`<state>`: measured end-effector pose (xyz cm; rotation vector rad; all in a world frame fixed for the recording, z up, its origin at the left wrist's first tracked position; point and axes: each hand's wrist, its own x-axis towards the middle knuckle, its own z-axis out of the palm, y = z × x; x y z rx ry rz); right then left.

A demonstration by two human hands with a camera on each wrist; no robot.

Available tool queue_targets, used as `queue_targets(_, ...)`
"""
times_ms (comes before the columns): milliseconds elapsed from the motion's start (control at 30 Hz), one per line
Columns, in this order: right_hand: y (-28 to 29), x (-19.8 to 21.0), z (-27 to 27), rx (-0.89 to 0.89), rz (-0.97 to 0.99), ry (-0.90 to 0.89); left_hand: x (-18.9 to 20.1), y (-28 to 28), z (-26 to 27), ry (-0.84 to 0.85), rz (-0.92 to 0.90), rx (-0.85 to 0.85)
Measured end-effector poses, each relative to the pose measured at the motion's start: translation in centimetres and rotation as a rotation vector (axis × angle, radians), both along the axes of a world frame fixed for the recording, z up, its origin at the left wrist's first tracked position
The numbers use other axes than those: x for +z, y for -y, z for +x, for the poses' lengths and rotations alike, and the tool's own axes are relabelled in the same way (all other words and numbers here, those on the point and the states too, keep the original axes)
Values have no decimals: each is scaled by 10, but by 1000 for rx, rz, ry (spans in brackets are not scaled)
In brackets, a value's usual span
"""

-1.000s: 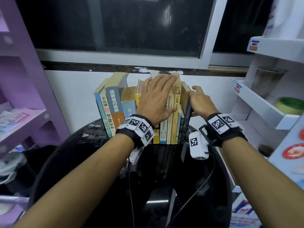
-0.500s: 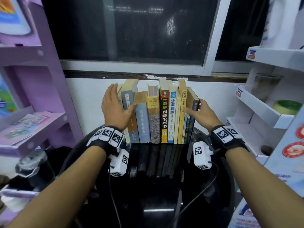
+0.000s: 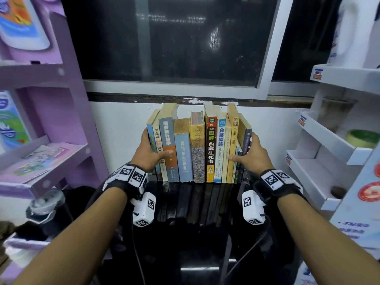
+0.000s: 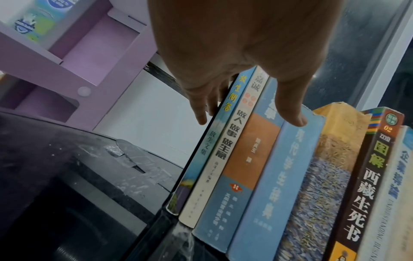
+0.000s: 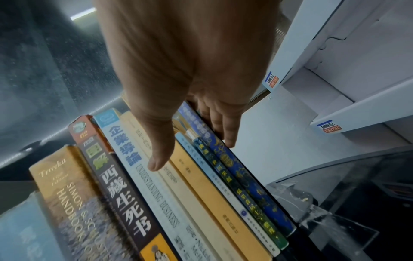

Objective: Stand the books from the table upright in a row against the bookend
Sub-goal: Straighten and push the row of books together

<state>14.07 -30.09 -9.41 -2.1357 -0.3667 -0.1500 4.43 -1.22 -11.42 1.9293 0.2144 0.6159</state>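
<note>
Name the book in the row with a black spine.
The fifth book from the left, between the yellow Troyka and the white-and-blue book; only its spine is black.

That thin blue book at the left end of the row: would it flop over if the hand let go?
Probably. The thin blue book looks slim and soft-covered, leans slightly, and only the left hand braces its outer side. The glossy black table looks slippery, so its foot might slide.

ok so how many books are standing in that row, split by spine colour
blue spines: 5
white or cream spines: 3
yellow spines: 2
dark brown spine: 1
dark green spine: 1
total: 12 books
</note>
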Motion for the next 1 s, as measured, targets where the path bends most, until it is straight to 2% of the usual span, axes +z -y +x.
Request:
queue_targets(233,-5,-5,6,-35,-96,58,0,-1,4,-58,99,69)
queue_targets(633,1,-4,18,-34,-119,87,5,6,10,-106,361,126)
queue_targets(1000,9,-9,22,-38,-147,45,4,11,15,-133,428,150)
